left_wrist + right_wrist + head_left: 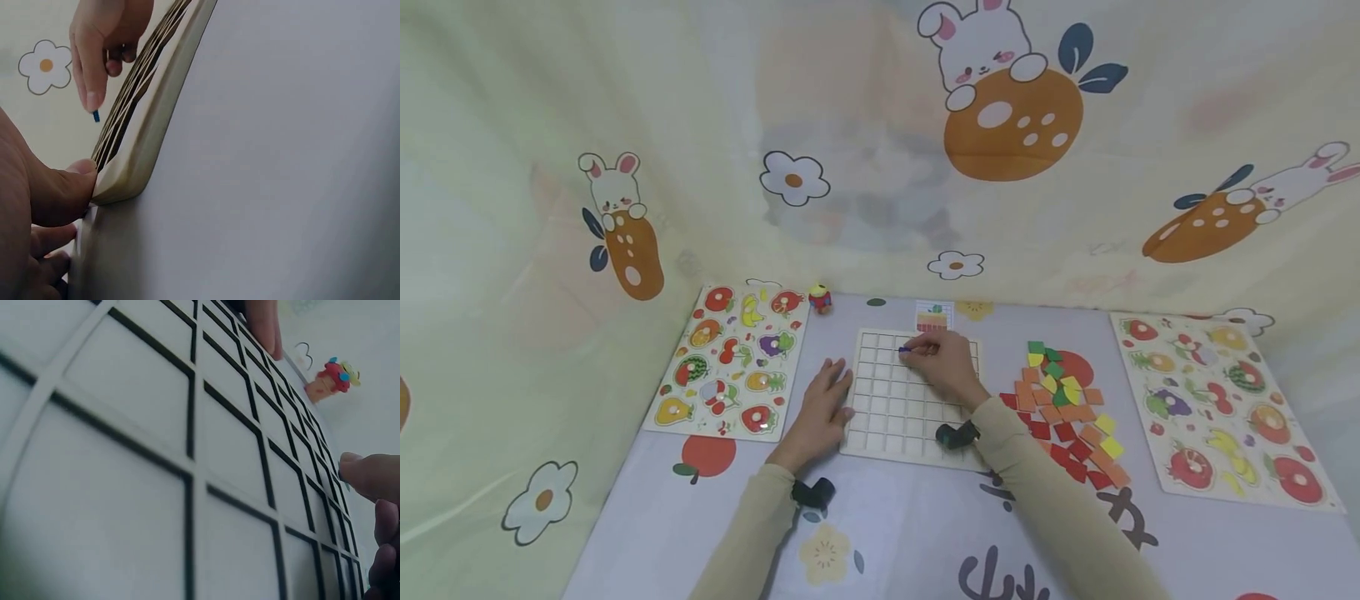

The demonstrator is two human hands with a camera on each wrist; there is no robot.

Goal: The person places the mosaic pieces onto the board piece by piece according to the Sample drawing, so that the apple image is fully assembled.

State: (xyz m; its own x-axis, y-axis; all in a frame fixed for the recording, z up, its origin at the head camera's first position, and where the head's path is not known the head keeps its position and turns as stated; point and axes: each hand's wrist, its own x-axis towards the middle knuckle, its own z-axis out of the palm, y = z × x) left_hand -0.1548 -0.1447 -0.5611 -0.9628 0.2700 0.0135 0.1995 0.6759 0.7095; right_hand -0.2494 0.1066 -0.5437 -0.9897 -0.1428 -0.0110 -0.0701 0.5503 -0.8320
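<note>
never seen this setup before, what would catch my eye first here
The white grid board in the middle of the table, where the right hand pinches a small blue piece over its far rows while the left hand rests flat on its left edge. Just right of the board lies a bright pile of tiles, red, orange, yellow and green. Fruit puzzle boards flank both sides.
</note>
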